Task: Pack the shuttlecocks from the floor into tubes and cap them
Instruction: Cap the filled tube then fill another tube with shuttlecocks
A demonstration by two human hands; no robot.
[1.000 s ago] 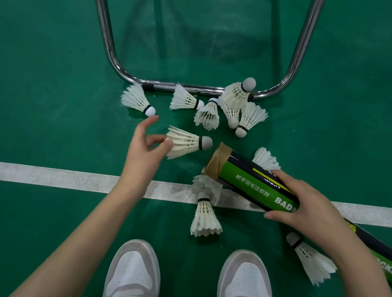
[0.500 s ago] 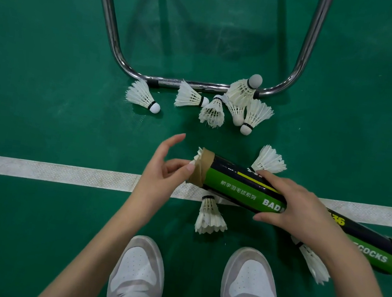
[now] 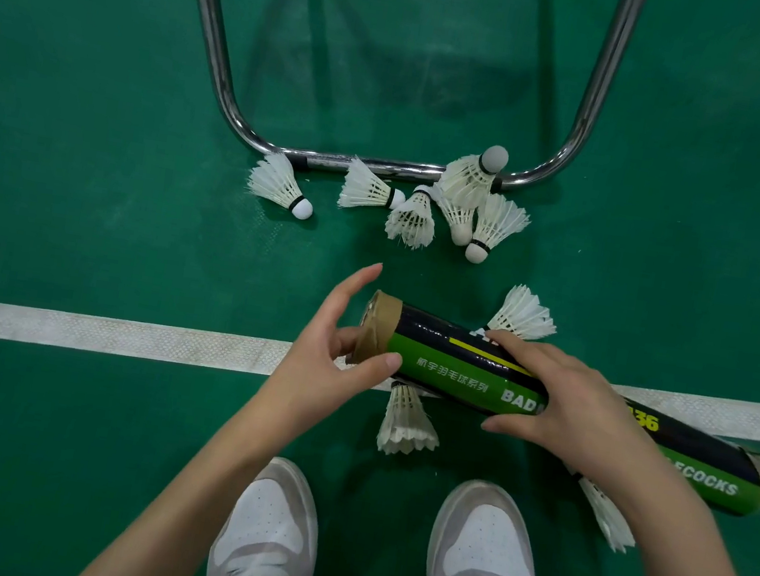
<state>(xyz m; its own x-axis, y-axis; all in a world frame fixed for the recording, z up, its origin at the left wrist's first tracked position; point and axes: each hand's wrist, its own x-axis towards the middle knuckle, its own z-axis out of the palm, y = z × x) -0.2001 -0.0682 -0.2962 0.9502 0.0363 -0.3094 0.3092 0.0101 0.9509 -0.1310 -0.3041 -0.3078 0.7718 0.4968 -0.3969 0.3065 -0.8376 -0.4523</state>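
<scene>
Tube [image 3: 550,392] held nearly level above the floor [image 3: 86,194], long axis running left-right, taped brown mouth pointing left, far end lower at right. Right hand [image 3: 568,400] wraps the tube mid-body from above, fingers curled over it. Left hand [image 3: 333,355] at the mouth, thumb touching the brown rim, index finger extended up, palm facing the opening; can't tell if it holds anything. Loose shuttlecocks [image 3: 408,215] lie clustered by the chrome frame [image 3: 386,168]; one shuttlecock [image 3: 404,424] under the tube, skirt toward the shoes [image 3: 267,537].

Green court floor [image 3: 82,218], white line [image 3: 90,332]; loose shuttlecocks [image 3: 280,184] against chrome frame [image 3: 386,168]; white shoes [image 3: 266,542].
</scene>
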